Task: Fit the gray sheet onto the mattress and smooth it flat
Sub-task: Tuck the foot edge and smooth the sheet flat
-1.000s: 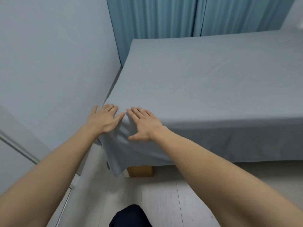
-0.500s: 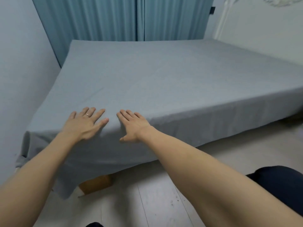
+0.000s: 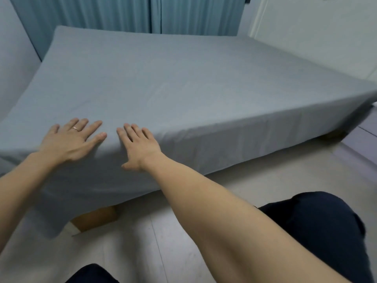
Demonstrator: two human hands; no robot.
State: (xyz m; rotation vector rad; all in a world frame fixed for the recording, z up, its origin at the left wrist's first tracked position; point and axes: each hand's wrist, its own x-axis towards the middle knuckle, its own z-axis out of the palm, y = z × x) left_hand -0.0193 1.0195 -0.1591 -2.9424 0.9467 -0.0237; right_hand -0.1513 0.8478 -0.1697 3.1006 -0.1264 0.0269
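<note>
The gray sheet (image 3: pixel 183 88) covers the whole top of the mattress and hangs down its near side. One loose corner of the sheet (image 3: pixel 51 221) droops almost to the floor at the lower left. My left hand (image 3: pixel 71 141) lies flat with spread fingers on the sheet at the near edge; it wears a ring. My right hand (image 3: pixel 138 146) presses flat on the sheet beside it, fingers straight, thumb over the edge. The mattress itself is hidden under the sheet.
Teal curtains (image 3: pixel 142 15) hang behind the bed. A pale wall (image 3: pixel 12 58) runs close along its left side and a white wall (image 3: pixel 316 37) along its right. A wooden bed leg (image 3: pixel 95 219) shows under the hanging corner. My dark-trousered knees (image 3: pixel 316 225) are over the pale floor.
Both hands have stayed flat on the sheet and slid rightward along the near edge, away from the left corner. My view has swung right, taking in more of the bed.
</note>
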